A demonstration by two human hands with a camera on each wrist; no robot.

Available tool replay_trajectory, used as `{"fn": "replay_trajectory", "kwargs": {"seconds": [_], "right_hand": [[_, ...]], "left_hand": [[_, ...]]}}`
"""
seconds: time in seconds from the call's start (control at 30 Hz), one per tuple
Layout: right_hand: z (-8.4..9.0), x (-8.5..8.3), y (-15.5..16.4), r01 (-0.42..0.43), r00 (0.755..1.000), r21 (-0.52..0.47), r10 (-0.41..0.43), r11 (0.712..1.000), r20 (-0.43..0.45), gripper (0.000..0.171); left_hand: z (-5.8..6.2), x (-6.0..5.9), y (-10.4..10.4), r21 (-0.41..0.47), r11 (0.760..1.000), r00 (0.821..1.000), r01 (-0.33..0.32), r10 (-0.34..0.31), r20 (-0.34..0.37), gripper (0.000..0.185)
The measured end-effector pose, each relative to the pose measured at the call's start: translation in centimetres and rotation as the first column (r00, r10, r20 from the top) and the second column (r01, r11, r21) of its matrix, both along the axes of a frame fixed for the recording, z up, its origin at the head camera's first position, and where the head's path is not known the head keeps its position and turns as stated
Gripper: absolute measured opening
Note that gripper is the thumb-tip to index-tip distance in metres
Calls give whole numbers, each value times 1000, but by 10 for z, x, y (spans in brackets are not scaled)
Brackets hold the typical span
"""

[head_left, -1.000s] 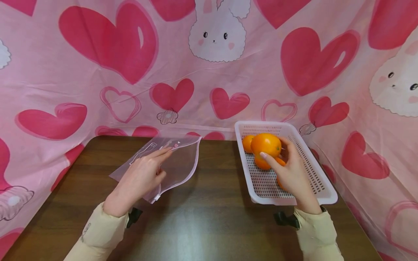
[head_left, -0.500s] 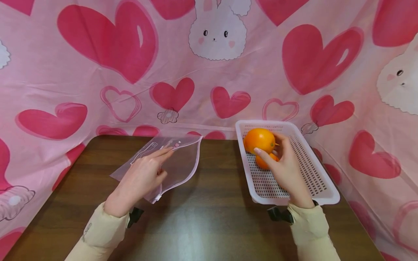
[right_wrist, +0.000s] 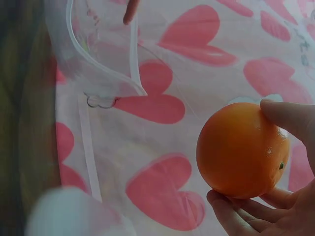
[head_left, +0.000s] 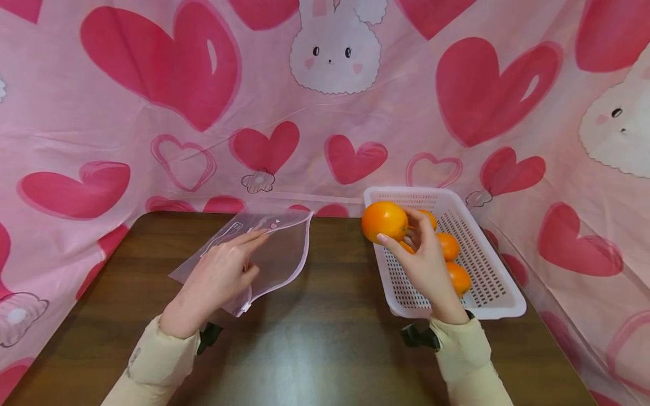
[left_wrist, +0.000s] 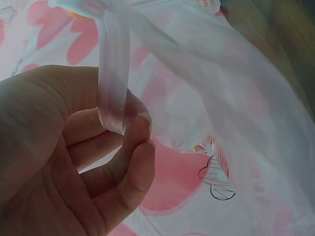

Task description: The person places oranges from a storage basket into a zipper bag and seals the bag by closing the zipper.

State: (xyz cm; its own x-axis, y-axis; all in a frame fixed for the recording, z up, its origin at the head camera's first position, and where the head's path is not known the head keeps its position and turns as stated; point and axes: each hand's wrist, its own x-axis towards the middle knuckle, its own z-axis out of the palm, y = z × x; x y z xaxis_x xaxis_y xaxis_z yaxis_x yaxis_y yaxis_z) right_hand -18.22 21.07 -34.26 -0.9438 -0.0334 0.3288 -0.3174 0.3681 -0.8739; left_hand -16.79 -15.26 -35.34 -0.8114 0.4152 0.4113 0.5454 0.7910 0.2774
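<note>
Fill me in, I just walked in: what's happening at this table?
A person sits at a wooden table. Their right hand holds an orange lifted over the near-left rim of a white basket, where more oranges lie. Their left hand pinches the edge of a clear zip bag, holding it partly raised off the table. The orange is not yet in the bag.

My orange (head_left: 384, 221) looks smooth and waxy; the pouch (head_left: 276, 254) is thin translucent plastic, the basket (head_left: 500, 293) perforated white plastic, the desk (head_left: 325, 349) glossy dark wood.
</note>
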Motion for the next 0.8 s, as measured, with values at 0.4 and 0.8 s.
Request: {"fn": "replay_trajectory", "kwargs": {"seconds": [0.4,0.8], "right_hand": [[-10,-7,-24,-96,995,-38,97,995,24,69],[-19,-7,-49,-134,979,-127,151,983,136,73]], "left_hand": [[0,-5,2,15,1000,1000,11,-11,14,59],[-1,-3,5,45,999,999,5,-7,49,61]]}}
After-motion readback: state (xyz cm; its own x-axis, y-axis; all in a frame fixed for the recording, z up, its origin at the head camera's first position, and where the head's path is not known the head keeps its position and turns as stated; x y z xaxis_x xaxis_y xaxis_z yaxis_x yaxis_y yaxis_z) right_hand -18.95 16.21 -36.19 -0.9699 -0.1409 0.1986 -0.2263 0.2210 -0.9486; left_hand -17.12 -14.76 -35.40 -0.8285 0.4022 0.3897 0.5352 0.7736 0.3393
